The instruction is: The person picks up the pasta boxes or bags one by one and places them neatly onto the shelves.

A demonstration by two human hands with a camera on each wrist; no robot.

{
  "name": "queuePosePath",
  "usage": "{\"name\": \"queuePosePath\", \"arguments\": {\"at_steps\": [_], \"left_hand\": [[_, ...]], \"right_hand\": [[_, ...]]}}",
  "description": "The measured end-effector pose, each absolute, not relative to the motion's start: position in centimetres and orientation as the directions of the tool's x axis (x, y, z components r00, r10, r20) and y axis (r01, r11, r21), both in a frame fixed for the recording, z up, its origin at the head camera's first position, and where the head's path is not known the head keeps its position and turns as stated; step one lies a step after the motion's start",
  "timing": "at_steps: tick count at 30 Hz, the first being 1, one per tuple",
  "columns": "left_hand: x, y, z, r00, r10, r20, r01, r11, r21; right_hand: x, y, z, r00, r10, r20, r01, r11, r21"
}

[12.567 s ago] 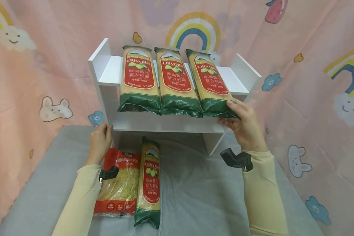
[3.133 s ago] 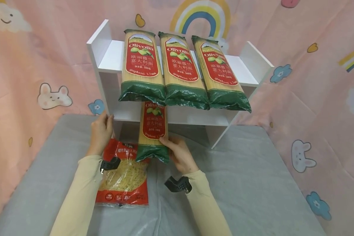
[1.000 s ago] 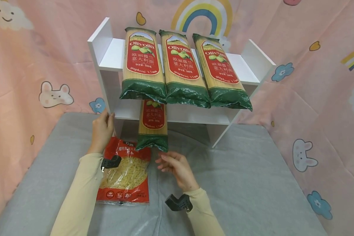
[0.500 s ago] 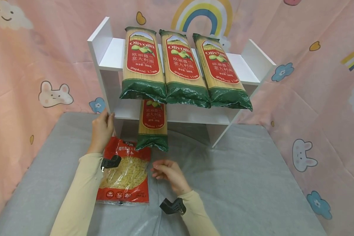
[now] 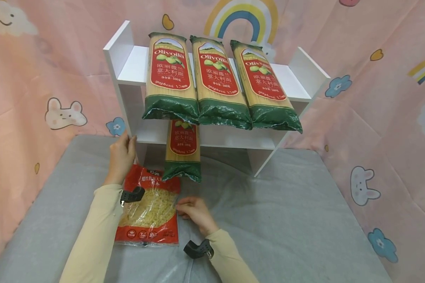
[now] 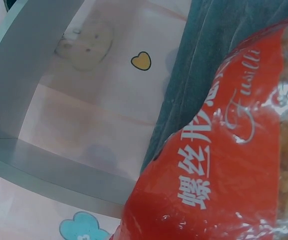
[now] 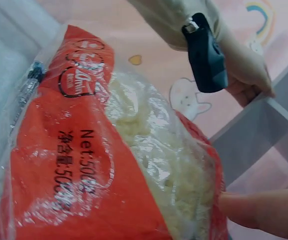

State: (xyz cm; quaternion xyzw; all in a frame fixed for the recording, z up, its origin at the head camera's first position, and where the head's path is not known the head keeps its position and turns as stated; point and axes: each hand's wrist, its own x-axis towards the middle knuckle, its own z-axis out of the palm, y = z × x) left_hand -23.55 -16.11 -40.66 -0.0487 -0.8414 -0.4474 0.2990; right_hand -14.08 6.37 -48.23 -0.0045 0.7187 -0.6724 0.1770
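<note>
My left hand (image 5: 121,159) grips the front edge of the left side panel of a white shelf (image 5: 237,136). Beside the bag of fusilli (image 5: 152,208), which lies on the grey cloth, my right hand (image 5: 197,214) pinches its right edge. The right wrist view shows a digit (image 7: 263,210) against the red edge of the bag; the other fingers are hidden. A spaghetti pack (image 5: 182,151) lies on the lower shelf board, its green end jutting out in front. Three more spaghetti packs (image 5: 217,72) lie side by side on the top board, overhanging its front.
Grey cloth (image 5: 287,220) covers the surface under the shelf and bag. A pink patterned curtain (image 5: 375,118) hangs behind and at both sides. The shelf's right side panel (image 5: 309,74) rises at the right of the top board.
The fourth spaghetti pack went from the cloth onto the lower board, and my right hand let go of it. Since then that hand has moved down and left to the fusilli bag's edge.
</note>
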Motion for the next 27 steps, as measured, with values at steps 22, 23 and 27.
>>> {"name": "queuePosePath", "arguments": {"at_steps": [22,23,27], "left_hand": [[-23.6,-16.2,-40.9,-0.798,-0.180,0.576,0.363,0.618,0.697],[-23.6,-16.2,-40.9,-0.797,-0.181,0.576,0.364,0.618,0.697],[-23.6,-16.2,-40.9,-0.793,-0.181,0.582,0.370,0.616,0.696]], "right_hand": [[-14.4,3.9,-48.1,-0.879,-0.312,-0.361,0.314,0.193,-0.930],[-14.4,3.8,-48.1,-0.878,-0.315,-0.360,0.315,0.187,-0.931],[-14.3,3.5,-48.1,-0.868,-0.332,-0.368,0.332,0.161,-0.929]]}}
